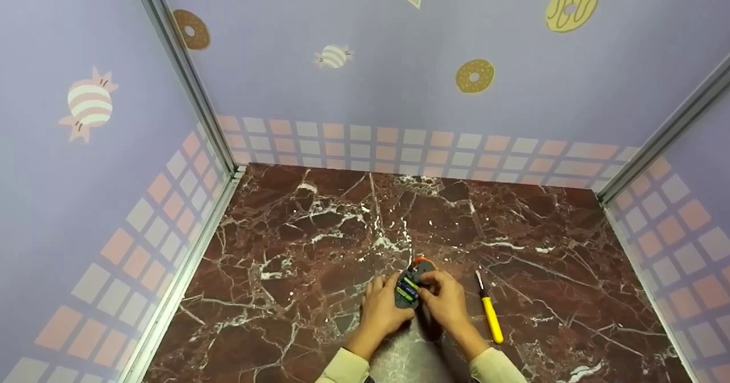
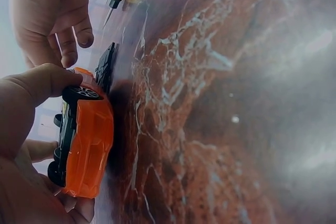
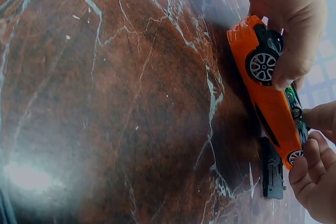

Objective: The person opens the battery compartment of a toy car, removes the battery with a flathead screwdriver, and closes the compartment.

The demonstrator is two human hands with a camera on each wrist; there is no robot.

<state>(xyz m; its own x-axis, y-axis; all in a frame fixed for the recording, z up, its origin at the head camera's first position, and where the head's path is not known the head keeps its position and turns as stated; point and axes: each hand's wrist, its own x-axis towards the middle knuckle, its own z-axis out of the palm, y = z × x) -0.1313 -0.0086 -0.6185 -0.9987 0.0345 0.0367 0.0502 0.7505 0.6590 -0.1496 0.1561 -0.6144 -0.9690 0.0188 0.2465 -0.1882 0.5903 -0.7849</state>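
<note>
An orange toy car (image 2: 89,145) lies upside down over the table, its black underside up. Its battery compartment holds several green and blue batteries (image 1: 408,289). My left hand (image 1: 381,309) grips the car, thumb by a wheel and fingers around the body. My right hand (image 1: 447,300) is at the other side of the car; its bent fingertips (image 3: 299,174) are right at the wheel and the batteries. Whether they pinch a battery I cannot tell. A flat black plastic piece (image 3: 272,169), like a battery cover, lies on the table beside the car.
A yellow-handled screwdriver (image 1: 491,317) lies right of my right hand on the dark red marble-patterned table (image 1: 274,326). Lilac wall panels (image 1: 388,75) with sweets and tile prints enclose the back and both sides, with metal rails (image 1: 191,81) at the corners.
</note>
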